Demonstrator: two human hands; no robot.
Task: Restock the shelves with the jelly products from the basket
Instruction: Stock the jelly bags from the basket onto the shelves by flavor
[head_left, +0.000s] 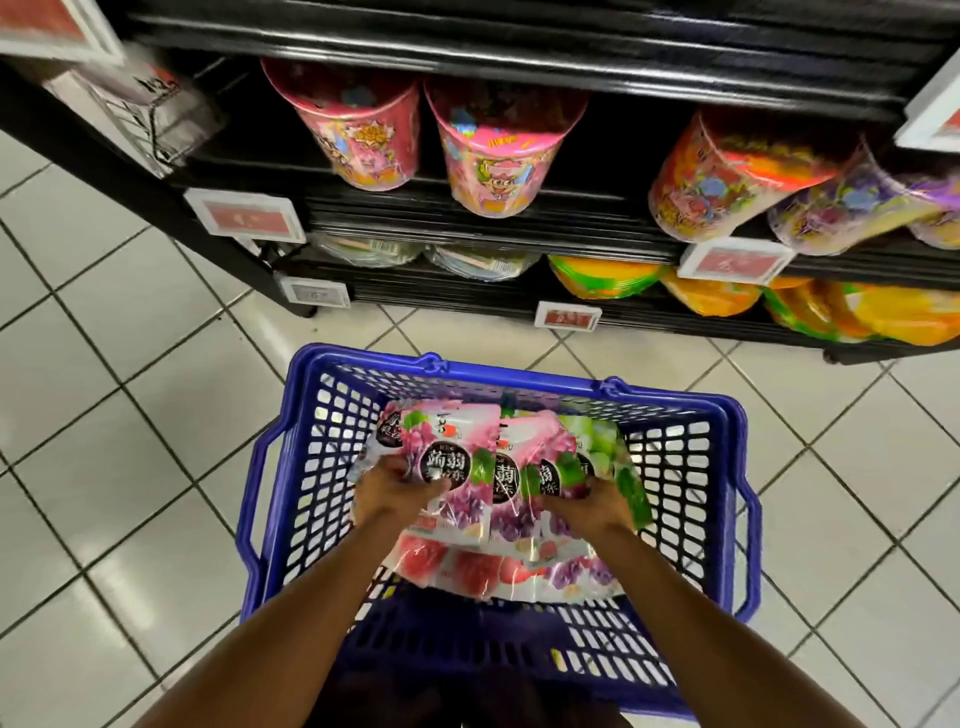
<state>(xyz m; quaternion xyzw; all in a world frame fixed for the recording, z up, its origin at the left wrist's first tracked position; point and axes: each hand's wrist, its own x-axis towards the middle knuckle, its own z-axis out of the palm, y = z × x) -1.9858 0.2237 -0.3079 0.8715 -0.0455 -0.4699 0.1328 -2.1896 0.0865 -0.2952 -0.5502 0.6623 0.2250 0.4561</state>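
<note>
White tiled floor (130, 415), black shelves (467, 228) across the top of the frame, pink tubs (493, 150) at upper centre. Blue basket (519, 371) sits on the floor at lower centre, with jelly pouches (457, 441) fanned inside it. Left hand (395, 488) pinches a grape pouch, thumb on its front. Right hand (592, 506) curls round the neighbouring pouches' edges — likely gathering a bunch to lift together. Pouches' long axis runs bottom-to-top of frame — tops toward the shelves.
</note>
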